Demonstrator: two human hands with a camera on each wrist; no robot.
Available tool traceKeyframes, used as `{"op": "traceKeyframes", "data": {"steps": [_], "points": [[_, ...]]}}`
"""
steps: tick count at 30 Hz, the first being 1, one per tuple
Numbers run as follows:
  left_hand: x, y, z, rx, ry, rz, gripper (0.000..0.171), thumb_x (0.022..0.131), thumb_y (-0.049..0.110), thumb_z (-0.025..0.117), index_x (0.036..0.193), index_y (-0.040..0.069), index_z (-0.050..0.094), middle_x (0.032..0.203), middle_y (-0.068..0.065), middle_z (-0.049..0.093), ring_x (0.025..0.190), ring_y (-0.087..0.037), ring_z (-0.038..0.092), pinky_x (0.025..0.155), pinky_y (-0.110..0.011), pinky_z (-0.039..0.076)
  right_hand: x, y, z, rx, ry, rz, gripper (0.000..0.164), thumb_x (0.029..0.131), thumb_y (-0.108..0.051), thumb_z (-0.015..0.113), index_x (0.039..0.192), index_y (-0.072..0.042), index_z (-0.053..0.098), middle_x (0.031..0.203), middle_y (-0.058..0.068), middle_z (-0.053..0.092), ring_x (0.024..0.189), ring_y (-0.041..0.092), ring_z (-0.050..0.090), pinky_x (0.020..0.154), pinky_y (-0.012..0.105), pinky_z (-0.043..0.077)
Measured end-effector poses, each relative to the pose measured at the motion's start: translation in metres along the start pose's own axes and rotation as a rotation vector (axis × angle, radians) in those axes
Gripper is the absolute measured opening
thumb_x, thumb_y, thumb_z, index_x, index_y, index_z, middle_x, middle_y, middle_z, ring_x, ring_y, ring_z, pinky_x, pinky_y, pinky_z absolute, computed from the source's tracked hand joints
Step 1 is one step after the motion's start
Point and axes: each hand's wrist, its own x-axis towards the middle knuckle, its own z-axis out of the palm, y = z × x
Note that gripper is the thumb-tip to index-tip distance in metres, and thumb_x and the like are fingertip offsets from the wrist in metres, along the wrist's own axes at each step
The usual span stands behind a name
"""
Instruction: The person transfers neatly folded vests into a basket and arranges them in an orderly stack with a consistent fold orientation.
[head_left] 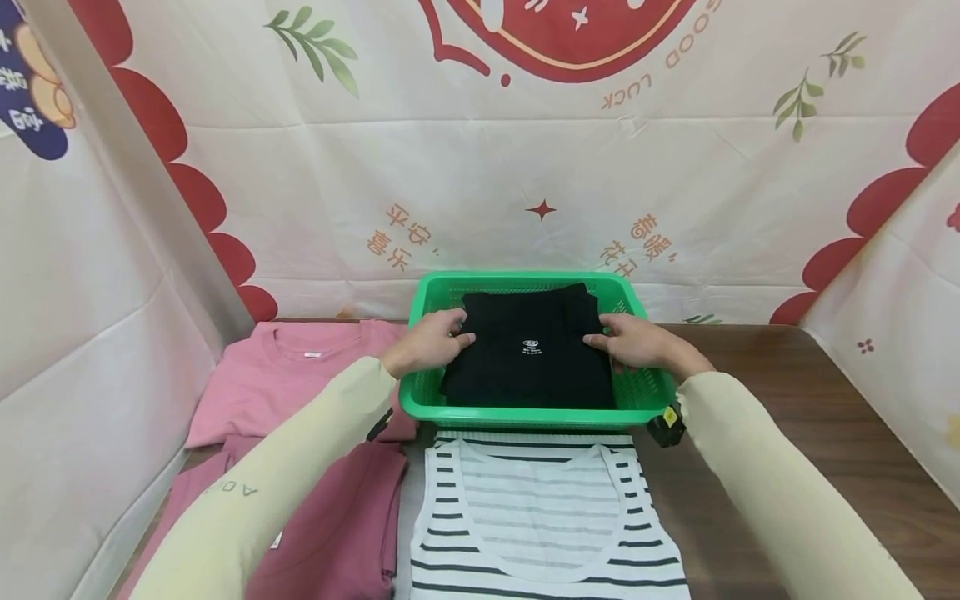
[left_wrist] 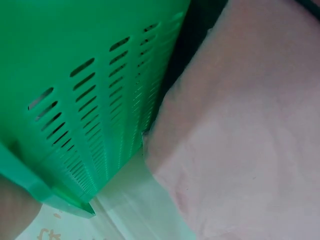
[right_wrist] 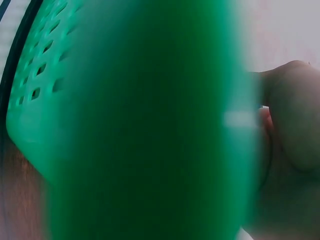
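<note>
From my distant place I see, through the head camera, a green basket (head_left: 525, 415) standing on the brown tabletop (head_left: 795, 392). Inside this basket lies a folded black garment (head_left: 525, 379), with a small white print on its upper face; its far right corner rises a little higher than the rest. My left hand (head_left: 429, 340) reaches over the left rim of the basket and pinches the left edge of the garment, the thumb on top. My right hand (head_left: 641, 342) reaches over the right rim and pinches the right edge in a similar way, with its lower fingers partly hidden. Whether the garment touches the basket floor, I cannot tell.

In the left wrist view, the slotted wall of the basket is near; in the right wrist view, a green blur covers most of my hand.

To the left of the basket, just beside it, is a pink T-shirt (head_left: 300, 383), and nearer to me than this shirt lies a darker pink garment (head_left: 337, 517). Directly in front of the basket is a striped sleeveless top (head_left: 465, 558). Behind the basket hangs a pale printed cloth (head_left: 480, 167).
</note>
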Motion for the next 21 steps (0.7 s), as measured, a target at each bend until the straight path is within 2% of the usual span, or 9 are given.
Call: {"op": "traceKeyframes", "data": {"steps": [3,5,7,10,13,15,18,20,21], "points": [[-0.0001,0.0015,0.0004,0.012,0.008,0.012,0.033,0.096,0.024,0.053,0.12,0.002,0.053,0.116,-0.018,0.061,0.104,-0.025,0.056,0.089,-0.041,0.048,-0.0008,0.0004,-0.0002,-0.013,-0.001,-0.01,0.064,0.101,-0.033,0.042,0.145,0.008,0.02,0.056,0.005,0.053,0.051,0.021,0.052,0.059,0.035,0.045],[0.0,0.0023,0.0009,0.024,0.009,0.028,0.024,0.096,0.023,0.053,0.106,0.001,0.054,0.096,-0.015,0.061,0.083,-0.023,0.056,0.074,-0.036,0.047,-0.001,0.0004,0.0002,-0.018,0.0,-0.013,0.066,0.1,-0.033,0.042,0.146,0.009,0.018,0.055,0.005,0.051,0.052,0.021,0.053,0.059,0.035,0.044],[-0.0002,0.0034,0.0015,0.033,0.007,0.044,0.021,0.095,0.022,0.054,0.091,0.002,0.049,0.078,-0.011,0.053,0.064,-0.02,0.048,0.062,-0.033,0.04,-0.0009,0.0,0.0011,-0.02,0.006,-0.011,0.064,0.1,-0.033,0.043,0.145,0.008,0.021,0.054,0.003,0.05,0.053,0.02,0.053,0.06,0.036,0.044],[-0.0006,0.0042,0.0024,0.038,0.002,0.047,0.023,0.096,0.021,0.053,0.082,0.005,0.043,0.066,-0.006,0.04,0.052,-0.017,0.037,0.053,-0.03,0.033,-0.0002,-0.0009,0.0028,-0.035,0.015,-0.019,0.056,0.1,-0.031,0.044,0.139,0.007,0.032,0.051,0.001,0.047,0.049,0.019,0.05,0.067,0.038,0.043],[-0.0011,0.0046,0.0029,0.037,-0.005,0.033,0.023,0.096,0.02,0.053,0.081,0.007,0.041,0.064,-0.003,0.037,0.049,-0.014,0.034,0.051,-0.028,0.031,0.0,-0.002,0.0041,-0.063,0.017,-0.024,0.052,0.1,-0.03,0.044,0.137,0.006,0.036,0.049,0.001,0.048,0.047,0.018,0.048,0.076,0.041,0.042],[-0.0016,0.0048,0.0029,0.043,-0.013,0.029,0.024,0.096,0.02,0.052,0.08,0.007,0.04,0.064,-0.003,0.036,0.048,-0.014,0.032,0.05,-0.028,0.03,-0.0001,-0.003,0.0049,-0.08,0.009,-0.02,0.057,0.1,-0.03,0.044,0.141,0.008,0.03,0.049,0.001,0.049,0.046,0.018,0.048,0.079,0.042,0.041],[-0.0022,0.0061,0.0028,0.065,-0.02,0.034,0.024,0.096,0.02,0.052,0.08,0.006,0.04,0.064,-0.003,0.036,0.049,-0.014,0.031,0.051,-0.028,0.029,-0.0002,-0.0038,0.0054,-0.087,-0.006,-0.018,0.062,0.1,-0.028,0.045,0.144,0.01,0.024,0.05,0.001,0.049,0.047,0.018,0.049,0.077,0.041,0.041],[-0.002,0.0071,0.003,0.081,-0.022,0.036,0.023,0.096,0.02,0.052,0.081,0.006,0.043,0.065,-0.004,0.037,0.052,-0.015,0.034,0.053,-0.029,0.032,-0.0003,-0.0045,0.0057,-0.089,-0.013,-0.017,0.057,0.1,-0.026,0.045,0.142,0.01,0.028,0.052,0.002,0.049,0.049,0.019,0.049,0.072,0.039,0.041],[-0.002,0.0079,0.003,0.084,-0.024,0.034,0.019,0.096,0.02,0.052,0.085,0.005,0.046,0.069,-0.005,0.043,0.056,-0.016,0.04,0.056,-0.03,0.035,-0.0006,-0.0046,0.0056,-0.088,-0.015,-0.018,0.055,0.1,-0.025,0.045,0.14,0.009,0.03,0.053,0.002,0.048,0.05,0.019,0.049,0.07,0.038,0.041]]}}
